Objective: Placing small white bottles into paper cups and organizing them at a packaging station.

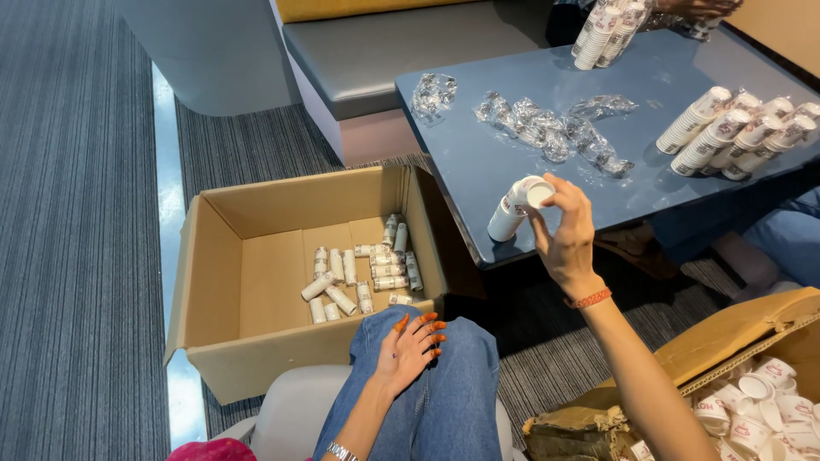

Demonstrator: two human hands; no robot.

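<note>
Head view: right hand [565, 235] grip grasps cup stack [515, 207]; left hand [412, 345] released, cup bottoms hidden.

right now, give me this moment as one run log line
right hand: grip on paper cup stack at table edge | left hand: resting on knee, holding nothing | open box: cup stacks inside

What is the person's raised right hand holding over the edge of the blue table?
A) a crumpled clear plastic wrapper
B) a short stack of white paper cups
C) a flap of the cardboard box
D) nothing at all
B: the right hand grips a short stack of white paper cups by its top end at the blue table edge, while the left hand lies flat on the knee.
</note>
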